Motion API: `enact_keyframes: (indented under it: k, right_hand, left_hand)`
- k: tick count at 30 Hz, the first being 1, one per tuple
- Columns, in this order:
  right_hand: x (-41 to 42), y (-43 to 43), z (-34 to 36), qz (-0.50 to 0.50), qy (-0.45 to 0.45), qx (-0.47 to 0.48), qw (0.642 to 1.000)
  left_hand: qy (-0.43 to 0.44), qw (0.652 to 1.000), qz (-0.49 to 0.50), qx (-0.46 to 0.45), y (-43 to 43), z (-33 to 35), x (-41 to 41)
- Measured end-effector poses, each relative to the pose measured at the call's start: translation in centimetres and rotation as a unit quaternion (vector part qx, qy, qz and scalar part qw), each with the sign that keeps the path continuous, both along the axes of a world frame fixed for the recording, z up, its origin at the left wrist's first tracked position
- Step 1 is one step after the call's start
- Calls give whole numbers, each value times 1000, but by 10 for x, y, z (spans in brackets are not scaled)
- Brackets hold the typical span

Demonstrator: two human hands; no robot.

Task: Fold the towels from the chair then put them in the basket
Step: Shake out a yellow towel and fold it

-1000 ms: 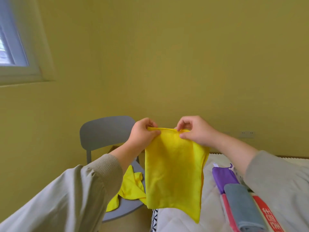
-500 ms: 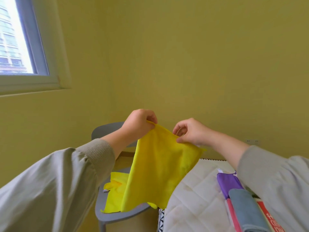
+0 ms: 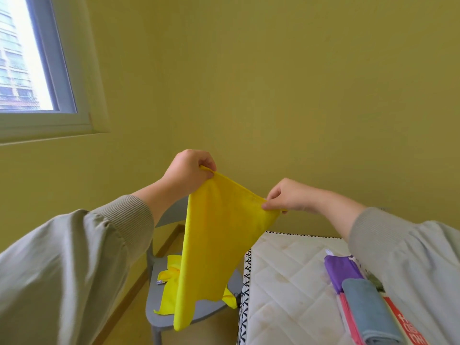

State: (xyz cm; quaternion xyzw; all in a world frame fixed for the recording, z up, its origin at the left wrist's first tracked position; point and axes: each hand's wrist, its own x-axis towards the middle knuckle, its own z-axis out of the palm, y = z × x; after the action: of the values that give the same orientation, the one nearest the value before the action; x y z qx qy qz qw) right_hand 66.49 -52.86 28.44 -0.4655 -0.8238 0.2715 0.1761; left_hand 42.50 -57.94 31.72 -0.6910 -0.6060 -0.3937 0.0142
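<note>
A yellow towel (image 3: 214, 245) hangs in the air, doubled over, above the grey chair (image 3: 199, 312). My left hand (image 3: 186, 173) pinches its upper left corner, held higher. My right hand (image 3: 291, 195) pinches the upper right corner, lower and to the right. A second yellow towel (image 3: 169, 287) lies crumpled on the chair seat, partly hidden behind the hanging one. Folded towels, purple (image 3: 341, 270), pink (image 3: 348, 317) and grey-blue (image 3: 368, 312), are stacked at the lower right. The basket itself is not visible as such.
A white quilted mattress (image 3: 286, 282) with a black-and-white edge lies to the right of the chair. A red printed item (image 3: 408, 329) shows beside the stack. Yellow walls close in behind, with a window (image 3: 25, 58) at upper left.
My hands have drawn apart along the towel's top edge, the left rising and the right dropping. The towel now hangs slanted to the left over the chair.
</note>
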Motion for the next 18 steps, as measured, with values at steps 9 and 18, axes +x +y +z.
enact_keyframes:
  k: [9,18]
  right_hand:
    - [10,8,13,-96,163,90,978]
    - [9,3,16,-148,234,141,951]
  left_hand:
    - [27,999,19,10,-5,8,-9]
    - [110,993,32,-14,-11,2,-16]
